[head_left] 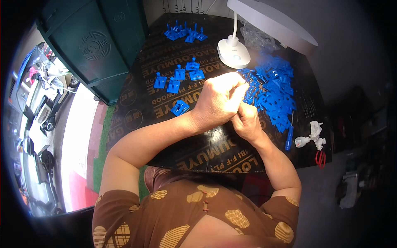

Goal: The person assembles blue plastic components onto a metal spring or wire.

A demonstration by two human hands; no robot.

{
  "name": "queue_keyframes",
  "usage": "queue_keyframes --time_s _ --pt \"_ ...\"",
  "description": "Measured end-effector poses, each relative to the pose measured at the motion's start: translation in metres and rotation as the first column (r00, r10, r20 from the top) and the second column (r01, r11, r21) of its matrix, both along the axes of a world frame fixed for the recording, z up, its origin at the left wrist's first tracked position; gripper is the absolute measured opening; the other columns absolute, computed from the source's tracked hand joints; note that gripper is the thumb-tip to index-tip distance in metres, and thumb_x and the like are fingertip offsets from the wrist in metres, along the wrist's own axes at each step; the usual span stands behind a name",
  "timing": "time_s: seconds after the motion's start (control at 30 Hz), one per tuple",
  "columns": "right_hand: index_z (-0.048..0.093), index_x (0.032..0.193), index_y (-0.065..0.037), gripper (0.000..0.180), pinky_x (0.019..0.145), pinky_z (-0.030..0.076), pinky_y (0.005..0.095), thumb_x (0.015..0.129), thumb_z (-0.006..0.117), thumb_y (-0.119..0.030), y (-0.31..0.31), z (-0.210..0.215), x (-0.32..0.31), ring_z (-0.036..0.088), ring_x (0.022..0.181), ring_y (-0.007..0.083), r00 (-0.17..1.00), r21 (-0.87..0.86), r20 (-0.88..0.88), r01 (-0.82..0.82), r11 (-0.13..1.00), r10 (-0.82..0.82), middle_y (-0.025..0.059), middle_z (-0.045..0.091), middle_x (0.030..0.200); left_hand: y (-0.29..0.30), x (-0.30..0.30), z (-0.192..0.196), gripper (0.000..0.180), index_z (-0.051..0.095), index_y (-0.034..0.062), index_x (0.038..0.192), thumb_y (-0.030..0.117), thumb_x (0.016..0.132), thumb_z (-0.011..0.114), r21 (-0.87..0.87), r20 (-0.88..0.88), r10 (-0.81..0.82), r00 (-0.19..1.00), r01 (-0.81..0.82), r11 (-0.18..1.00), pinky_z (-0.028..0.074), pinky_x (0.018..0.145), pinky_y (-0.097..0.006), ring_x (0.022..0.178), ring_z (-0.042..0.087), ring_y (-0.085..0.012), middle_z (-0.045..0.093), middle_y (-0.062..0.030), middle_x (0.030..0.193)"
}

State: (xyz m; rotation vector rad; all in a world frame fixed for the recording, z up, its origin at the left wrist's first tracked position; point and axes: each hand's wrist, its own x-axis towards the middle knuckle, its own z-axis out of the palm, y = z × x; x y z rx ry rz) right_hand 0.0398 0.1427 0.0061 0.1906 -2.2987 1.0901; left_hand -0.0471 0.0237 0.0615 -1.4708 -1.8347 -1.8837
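Observation:
Above the dark board table my left hand is closed in a fist, its thumb and fingertips pressed together. Right below it, touching it, my right hand is closed too, fingers bent in a pinch. Something thin and dark shows at the left fingertips, too small to name; what the right fingers hold is hidden. Just beyond the hands lies a heap of flat blue plastic pieces with small metal parts among them. Left of my left hand sit several blue pieces with upright knobs, and a lone blue piece lies nearer my forearm.
A white lamp and a clear plastic bag stand at the back. More knobbed blue pieces are far left. Rightward lie a blue-handled screwdriver, a small white bottle and red loops. A green door borders the table's left.

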Motion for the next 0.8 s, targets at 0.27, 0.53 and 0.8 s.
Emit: queue_keyframes --time_s 0.27,0.53,0.8 --pt "0.059 0.085 0.002 0.007 0.058 0.049 0.0359 0.079 0.061 0.003 0.0011 -0.002 -0.0008 0.064 0.064 0.032 1.0 0.004 -0.008 0.004 1.0 -0.004 0.0179 0.062 0.071 -0.0006 0.0008 0.0016 0.011 0.059 -0.0029 0.077 0.002 0.087 0.061 -0.009 0.012 -0.009 1.0 0.009 1.0 0.041 0.052 -0.023 0.06 0.049 -0.0065 0.055 -0.0034 0.066" --pt "0.06 0.086 0.002 0.007 0.058 0.049 0.0361 0.079 0.061 0.003 0.0014 -0.0029 -0.0006 0.064 0.063 0.0319 1.0 0.016 -0.016 0.009 1.0 -0.008 0.0179 0.062 0.071 -0.0001 0.0001 -0.0003 0.011 0.059 -0.0031 0.078 0.002 0.088 0.061 0.002 0.002 -0.013 1.0 0.013 1.0 0.041 0.052 -0.023 0.06 0.049 -0.0059 0.055 -0.0034 0.066" --pt "0.059 0.084 0.002 0.006 0.057 0.048 0.0358 0.079 0.062 0.002 0.0005 -0.0023 -0.0012 0.063 0.062 0.0318 1.0 -0.005 -0.016 0.001 1.0 -0.001 0.0178 0.062 0.07 0.0001 -0.0001 -0.001 0.011 0.06 -0.0032 0.077 0.002 0.087 0.061 -0.006 0.005 -0.002 1.0 0.002 1.0 0.041 0.052 -0.023 0.06 0.05 -0.0065 0.057 -0.004 0.066"
